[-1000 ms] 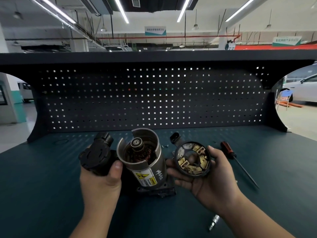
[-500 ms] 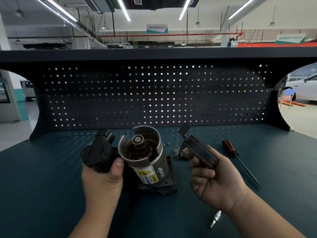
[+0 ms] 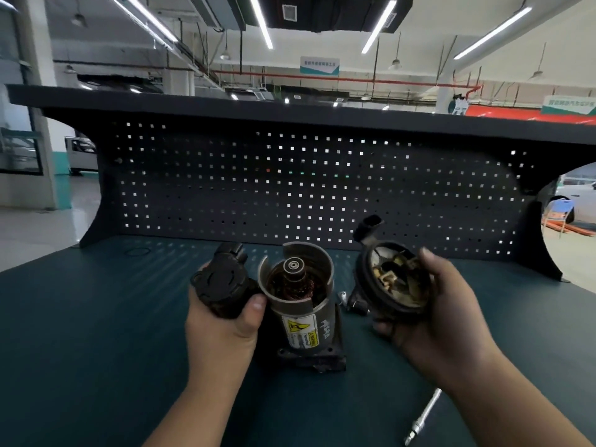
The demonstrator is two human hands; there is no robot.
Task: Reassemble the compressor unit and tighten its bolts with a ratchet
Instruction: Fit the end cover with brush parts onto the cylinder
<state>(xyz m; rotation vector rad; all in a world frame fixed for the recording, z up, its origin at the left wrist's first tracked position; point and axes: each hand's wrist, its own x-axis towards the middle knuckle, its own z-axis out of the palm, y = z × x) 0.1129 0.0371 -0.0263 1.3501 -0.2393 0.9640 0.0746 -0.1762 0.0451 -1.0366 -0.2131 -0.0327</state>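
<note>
at centre, left fingers [image 3: 256, 304] grip compressor [image 3: 301, 330] (copper [image 3: 288, 285] bare), right fingers [image 3: 436, 273] grip cap [image 3: 396, 285].

Head view, forward-down over workbench [image 3: 96, 317]

Counted: one compressor body [image 3: 300, 314] near the middle of the bench surface [image 3: 80, 333], one round end cap [image 3: 395, 282], one chrome tool [image 3: 424, 416] by its near edge, one thin ring [image 3: 137, 252] toward its far left corner, and two hands, left hand [image 3: 225, 330] and right hand [image 3: 432, 314].
</note>
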